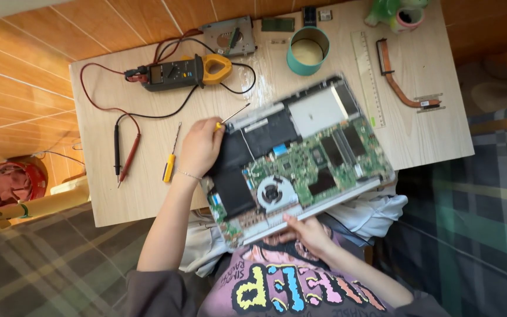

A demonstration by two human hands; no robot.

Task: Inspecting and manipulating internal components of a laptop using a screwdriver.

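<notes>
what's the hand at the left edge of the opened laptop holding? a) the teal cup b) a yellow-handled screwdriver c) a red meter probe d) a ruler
b: the left hand grips a yellow-handled screwdriver at the corner of the laptop, its shaft pointing up and right, while the red probe, ruler and teal cup lie untouched on the table.

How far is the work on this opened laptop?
Done: the laptop has its bottom cover off. A copper heat pipe and a separate fan lie on the table.
In hand: the left hand holds a small screwdriver at the laptop's edge, and the right hand grips its near edge.
Left: the green board and built-in fan sit inside.
</notes>
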